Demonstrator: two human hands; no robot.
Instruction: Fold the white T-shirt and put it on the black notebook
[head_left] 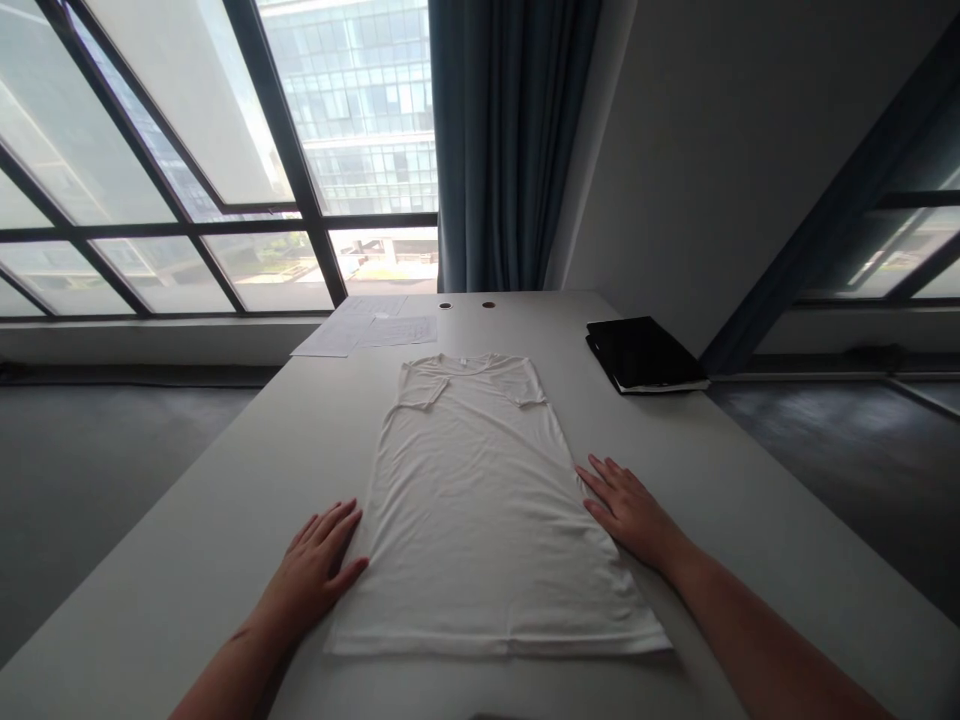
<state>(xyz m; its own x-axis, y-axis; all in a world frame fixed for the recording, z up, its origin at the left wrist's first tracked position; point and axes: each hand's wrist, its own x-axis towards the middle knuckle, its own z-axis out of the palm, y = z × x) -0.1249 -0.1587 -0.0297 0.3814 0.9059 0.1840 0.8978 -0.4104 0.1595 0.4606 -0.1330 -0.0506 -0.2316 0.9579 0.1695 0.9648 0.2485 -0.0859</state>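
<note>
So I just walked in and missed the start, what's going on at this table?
A person has a white short-sleeved T-shirt spread flat on the long grey table, both sleeves folded inward. The left hand lies flat, palm down, at the shirt's left edge, and the right hand lies flat at its right edge. Neither hand grips the fabric. At the far end lie white paper sheets and a black notebook, both apart from the shirt.
</note>
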